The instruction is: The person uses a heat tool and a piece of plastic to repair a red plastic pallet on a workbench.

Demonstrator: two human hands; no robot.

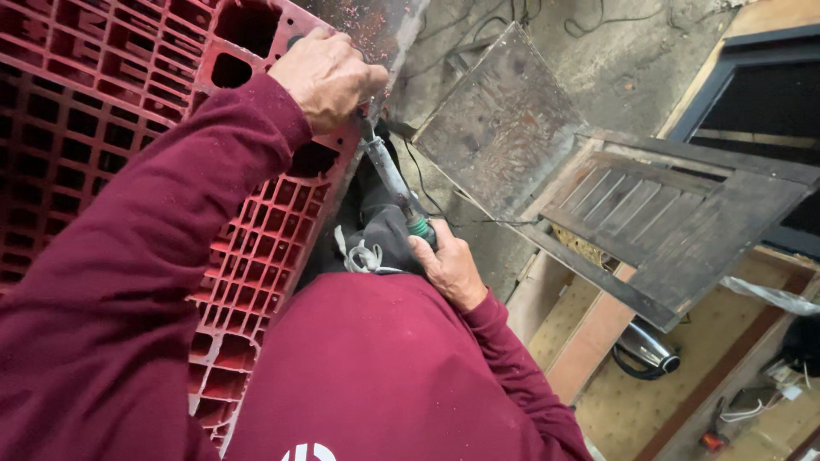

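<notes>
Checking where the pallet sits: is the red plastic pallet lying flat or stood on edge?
On edge: the red pallet rises beside the person, the left hand gripping its rim.

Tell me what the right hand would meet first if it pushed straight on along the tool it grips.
Probably the left hand: the right hand points up the long tool, whose far end sits under that hand at the red plastic pallet edge.

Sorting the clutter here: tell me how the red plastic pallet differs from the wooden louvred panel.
The red plastic pallet is bright red with a square grid of cells; the wooden louvred panel is grey, weathered, with slanted slats. The left hand rests on the pallet's edge; no hand touches the panel. Both are flat and openwork.
</notes>
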